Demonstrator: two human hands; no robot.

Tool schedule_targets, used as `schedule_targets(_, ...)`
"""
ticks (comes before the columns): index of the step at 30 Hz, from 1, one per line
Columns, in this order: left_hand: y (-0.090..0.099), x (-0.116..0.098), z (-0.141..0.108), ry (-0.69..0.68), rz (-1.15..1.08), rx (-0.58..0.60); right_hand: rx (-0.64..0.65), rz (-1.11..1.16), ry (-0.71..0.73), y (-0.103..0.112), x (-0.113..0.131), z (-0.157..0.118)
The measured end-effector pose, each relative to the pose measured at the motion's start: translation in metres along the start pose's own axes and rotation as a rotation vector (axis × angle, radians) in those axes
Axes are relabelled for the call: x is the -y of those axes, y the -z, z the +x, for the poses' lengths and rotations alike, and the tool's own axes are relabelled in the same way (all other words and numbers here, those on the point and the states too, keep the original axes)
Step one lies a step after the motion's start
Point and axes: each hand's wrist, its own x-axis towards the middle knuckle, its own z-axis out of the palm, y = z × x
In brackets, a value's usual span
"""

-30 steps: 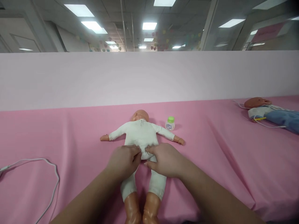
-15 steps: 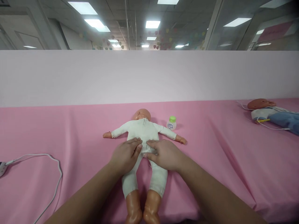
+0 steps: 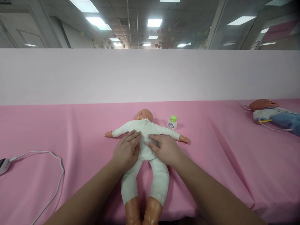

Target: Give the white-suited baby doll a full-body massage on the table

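Observation:
A baby doll [image 3: 145,153] with a white cloth body lies face down on the pink sheet, its arms spread and its brown legs towards me. My left hand [image 3: 127,150] rests flat on the left side of its back, fingers stretched out. On the right side of the back lies my right hand [image 3: 167,148], with its thumb and fingers apart. Between the hands a strip of the white cloth shows. Close to the doll's right-hand arm stands a small clear bottle [image 3: 172,123] with a green cap.
A second doll [image 3: 278,115] in blue and white, with thin tubes about it, lies at the far right. On the left a white cable [image 3: 61,170] runs from a power strip [image 3: 4,165]. The pink sheet [image 3: 89,125] meets a white partition [image 3: 150,76] at the back.
Both hands have slid up the doll's back, from its lower part towards the shoulders. The doll's seat now shows below them. The view has shifted slightly.

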Motion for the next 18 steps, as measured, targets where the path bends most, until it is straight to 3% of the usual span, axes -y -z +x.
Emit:
schedule_targets(5, -0.002, -0.002, 0.002, -0.025, -0.041, 0.158, 0.145, -0.047, 0.028, 0.0, 0.002, 0.001)
schedule_targets(11, -0.004, -0.002, 0.003, -0.03, -0.01, 0.149, 0.125, 0.031, -0.003, 0.0, -0.003, 0.004)
schedule_targets(16, -0.014, 0.005, 0.003, -0.037, -0.025, 0.104, -0.003, -0.001, -0.014, -0.006, -0.008, 0.006)
schedule_targets(18, -0.014, 0.007, 0.004, -0.013, -0.056, 0.143, 0.035, -0.033, -0.023, -0.008, -0.007, 0.007)
